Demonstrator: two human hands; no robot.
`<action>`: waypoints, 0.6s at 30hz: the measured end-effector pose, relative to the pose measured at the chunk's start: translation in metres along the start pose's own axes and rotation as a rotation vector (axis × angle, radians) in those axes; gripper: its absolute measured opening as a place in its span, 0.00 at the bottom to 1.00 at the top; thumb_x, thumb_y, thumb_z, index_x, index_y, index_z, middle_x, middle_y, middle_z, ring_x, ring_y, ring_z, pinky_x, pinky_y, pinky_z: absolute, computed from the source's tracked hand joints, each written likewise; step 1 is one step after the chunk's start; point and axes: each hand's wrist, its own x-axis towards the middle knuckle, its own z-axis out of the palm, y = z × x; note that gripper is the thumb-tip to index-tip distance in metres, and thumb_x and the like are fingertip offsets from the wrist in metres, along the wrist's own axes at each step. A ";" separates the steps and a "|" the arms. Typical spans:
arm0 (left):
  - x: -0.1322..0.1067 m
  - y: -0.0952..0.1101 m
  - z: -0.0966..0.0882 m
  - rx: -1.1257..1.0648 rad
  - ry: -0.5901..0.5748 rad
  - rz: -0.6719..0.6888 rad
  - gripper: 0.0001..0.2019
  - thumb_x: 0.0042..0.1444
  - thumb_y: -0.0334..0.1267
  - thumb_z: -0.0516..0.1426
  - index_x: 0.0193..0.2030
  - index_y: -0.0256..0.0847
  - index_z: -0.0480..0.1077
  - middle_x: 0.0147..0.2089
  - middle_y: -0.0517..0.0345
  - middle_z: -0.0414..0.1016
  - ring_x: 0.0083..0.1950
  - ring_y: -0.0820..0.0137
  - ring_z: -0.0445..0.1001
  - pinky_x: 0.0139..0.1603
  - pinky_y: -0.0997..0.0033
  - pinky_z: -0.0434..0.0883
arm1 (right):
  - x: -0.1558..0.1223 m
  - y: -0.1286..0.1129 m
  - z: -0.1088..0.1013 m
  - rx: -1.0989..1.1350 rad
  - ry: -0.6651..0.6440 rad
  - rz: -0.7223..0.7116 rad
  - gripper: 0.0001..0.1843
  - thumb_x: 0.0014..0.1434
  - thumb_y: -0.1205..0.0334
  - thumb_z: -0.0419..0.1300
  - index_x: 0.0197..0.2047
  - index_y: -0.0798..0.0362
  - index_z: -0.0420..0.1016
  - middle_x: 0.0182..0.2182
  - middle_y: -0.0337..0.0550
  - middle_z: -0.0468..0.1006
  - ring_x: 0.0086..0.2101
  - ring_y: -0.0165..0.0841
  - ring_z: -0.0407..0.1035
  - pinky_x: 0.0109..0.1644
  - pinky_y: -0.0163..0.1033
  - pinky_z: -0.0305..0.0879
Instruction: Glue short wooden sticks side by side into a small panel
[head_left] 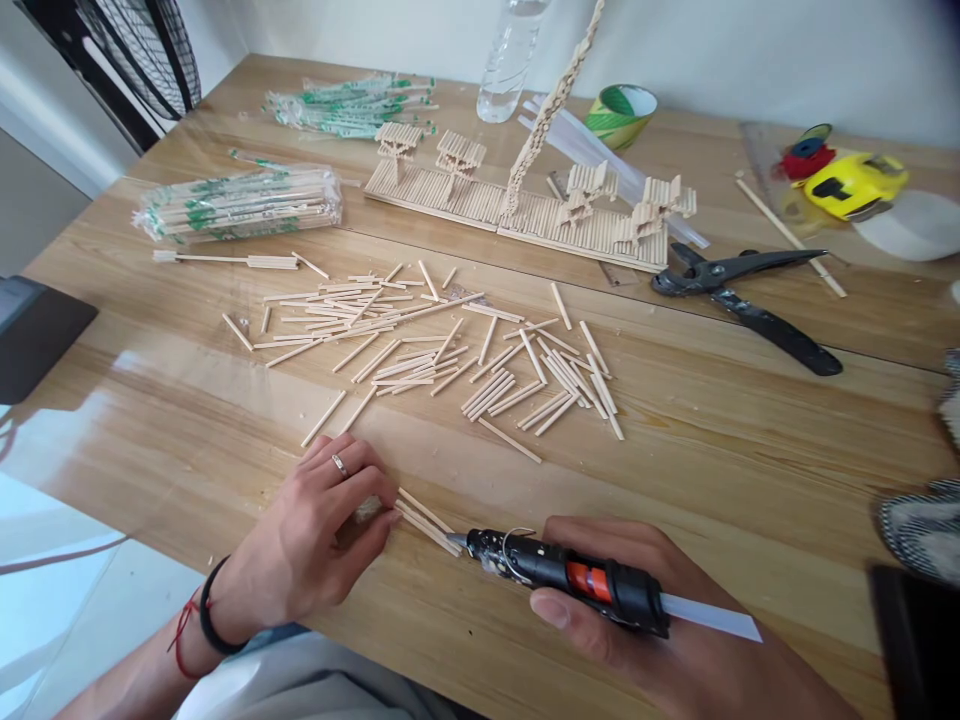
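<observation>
Wooden tabletop (720, 440) is found set against a pale wall (360, 35); bearings are given from the middle of the view. At 7 o'clock, the ends of the held sticks (429, 525) are pinched between thumb and fingers of the left hand (322, 535), presumably so that they are steadied while their far ends are left exposed. At 5 o'clock, a black glue gun (544, 562) is grasped in the right hand (652, 660), with the thumb laid along its near side; most of the other fingers are hidden. Its nozzle is aimed at the exposed stick ends, but contact cannot be confirmed. A pale glue stick (712, 615) protrudes from its rear, as would be needed for feeding. Loose sticks (405, 380) are scattered around the centre, apparently for easy reach by the left hand. At 12 o'clock, a stick-built model (480, 205) is stood well apart from the hands, perhaps for protection. Pliers (705, 272) are laid between 2 and 3 o'clock, and bagged sticks (240, 205) at 10 o'clock, likely kept aside as stock.
</observation>
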 end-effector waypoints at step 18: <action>-0.001 -0.001 0.000 0.006 0.000 0.007 0.07 0.72 0.27 0.57 0.44 0.44 0.71 0.41 0.58 0.75 0.43 0.64 0.71 0.49 0.59 0.64 | -0.010 0.026 -0.009 0.061 -0.055 0.117 0.33 0.60 0.23 0.65 0.50 0.41 0.89 0.43 0.44 0.90 0.43 0.47 0.86 0.50 0.45 0.87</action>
